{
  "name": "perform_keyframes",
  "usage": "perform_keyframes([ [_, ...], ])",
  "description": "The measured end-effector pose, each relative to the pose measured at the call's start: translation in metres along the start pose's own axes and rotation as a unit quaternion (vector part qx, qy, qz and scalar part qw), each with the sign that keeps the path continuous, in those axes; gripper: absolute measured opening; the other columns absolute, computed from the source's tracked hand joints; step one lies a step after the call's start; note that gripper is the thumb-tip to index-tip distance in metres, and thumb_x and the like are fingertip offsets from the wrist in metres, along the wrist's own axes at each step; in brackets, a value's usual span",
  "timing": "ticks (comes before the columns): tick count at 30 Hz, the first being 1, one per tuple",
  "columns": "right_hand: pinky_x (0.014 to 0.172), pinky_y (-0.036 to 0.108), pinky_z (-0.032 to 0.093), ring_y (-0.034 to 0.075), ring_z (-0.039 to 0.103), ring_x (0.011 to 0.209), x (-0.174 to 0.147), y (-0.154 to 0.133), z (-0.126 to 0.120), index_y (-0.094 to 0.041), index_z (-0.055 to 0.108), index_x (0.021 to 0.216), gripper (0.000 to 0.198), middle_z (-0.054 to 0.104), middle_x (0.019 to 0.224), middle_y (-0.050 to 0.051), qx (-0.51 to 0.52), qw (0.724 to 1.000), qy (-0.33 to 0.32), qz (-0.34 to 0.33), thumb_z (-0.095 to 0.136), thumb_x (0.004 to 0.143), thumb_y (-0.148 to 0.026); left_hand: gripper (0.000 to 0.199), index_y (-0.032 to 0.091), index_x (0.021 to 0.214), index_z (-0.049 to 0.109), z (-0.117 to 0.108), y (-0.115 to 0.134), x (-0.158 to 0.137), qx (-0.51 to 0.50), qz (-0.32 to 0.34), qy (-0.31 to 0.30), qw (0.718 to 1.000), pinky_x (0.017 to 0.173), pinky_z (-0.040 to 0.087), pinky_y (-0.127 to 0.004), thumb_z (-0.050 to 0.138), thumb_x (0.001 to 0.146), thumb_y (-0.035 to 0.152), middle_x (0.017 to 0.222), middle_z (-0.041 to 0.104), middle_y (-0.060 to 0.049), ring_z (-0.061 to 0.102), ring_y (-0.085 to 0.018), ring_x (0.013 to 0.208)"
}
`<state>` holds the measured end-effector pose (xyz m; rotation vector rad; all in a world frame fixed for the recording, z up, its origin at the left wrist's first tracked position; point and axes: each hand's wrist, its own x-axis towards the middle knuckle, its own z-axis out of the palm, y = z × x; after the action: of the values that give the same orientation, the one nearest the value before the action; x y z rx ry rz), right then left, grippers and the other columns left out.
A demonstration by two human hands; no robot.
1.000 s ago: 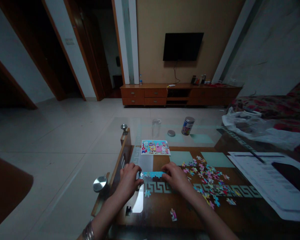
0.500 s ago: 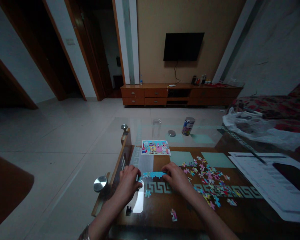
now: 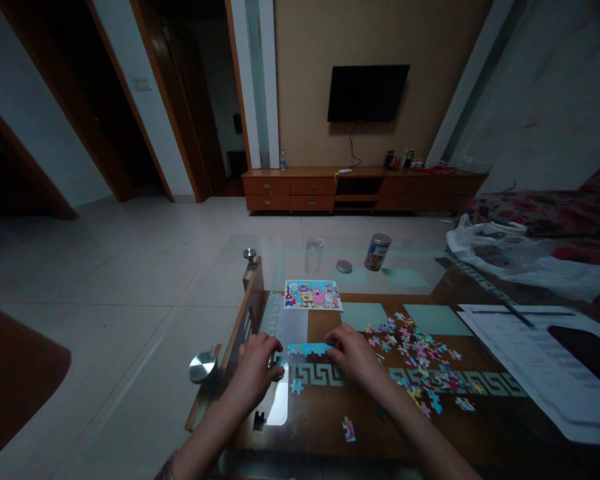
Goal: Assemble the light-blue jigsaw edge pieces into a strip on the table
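Head view: the puzzle strip [image 3: 308,349] lies crosswise, the right hand [image 3: 351,351] nearer, at its right end, the left hand [image 3: 258,358] just beyond the other. I cannot tell whether either's fingers grip.

Your left arm [image 3: 215,413] is bare and comes up from the bottom, leaning to the right. Your right arm [image 3: 405,407] is bare too and leans to the left, so the two arms slant toward each other. Your left grip [image 3: 257,357] has its back turned up, and its fingers bend over. The left thumb [image 3: 277,371] sits lower, with a gap between it and the fingers above. Your right grip [image 3: 353,353] is across from the left one, well apart from it. Its fingers curl and point left. It is hard to tell if its tips touch.
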<state>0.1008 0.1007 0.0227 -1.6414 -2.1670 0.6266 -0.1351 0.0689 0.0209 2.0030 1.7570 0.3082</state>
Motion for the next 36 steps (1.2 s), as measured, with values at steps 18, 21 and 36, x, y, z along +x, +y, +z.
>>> perform_keyframes([
  [18, 0.083, 0.028, 0.040, 0.024, 0.056, 0.103, 0.005, -0.096, 0.024, -0.016, 0.070, 0.100, 0.025, 0.065, 0.103, 0.010, -0.099, 0.987, -0.107, -0.071, 0.056, 0.080, -0.009, 0.025, 0.020, 0.096, 0.059, -0.005, 0.015, -0.006, 0.023, -0.066, 0.017, 0.997, 0.083, 0.031, -0.033, 0.063, 0.072, 0.014, 0.104, 0.060, -0.003, 0.049, -0.023, 0.104],
  [21, 0.080, 0.028, 0.039, 0.023, 0.057, 0.101, 0.008, -0.100, 0.023, -0.015, 0.070, 0.098, 0.024, 0.065, 0.103, 0.011, -0.113, 0.984, -0.119, -0.067, 0.057, 0.079, -0.007, 0.024, 0.020, 0.094, 0.059, -0.006, 0.017, -0.008, 0.028, -0.066, 0.018, 0.997, 0.084, 0.030, -0.034, 0.063, 0.072, 0.013, 0.104, 0.060, -0.003, 0.049, -0.024, 0.105],
  [36, 0.066, 0.025, 0.035, 0.020, 0.062, 0.084, 0.015, -0.103, 0.030, -0.014, 0.069, 0.085, 0.020, 0.071, 0.091, 0.008, -0.069, 0.984, -0.152, -0.065, 0.066, 0.067, -0.006, 0.019, 0.020, 0.088, 0.064, -0.013, 0.015, -0.018, 0.036, -0.076, 0.008, 0.996, 0.085, 0.032, -0.036, 0.066, 0.071, 0.012, 0.101, 0.062, -0.004, 0.051, -0.025, 0.104],
])
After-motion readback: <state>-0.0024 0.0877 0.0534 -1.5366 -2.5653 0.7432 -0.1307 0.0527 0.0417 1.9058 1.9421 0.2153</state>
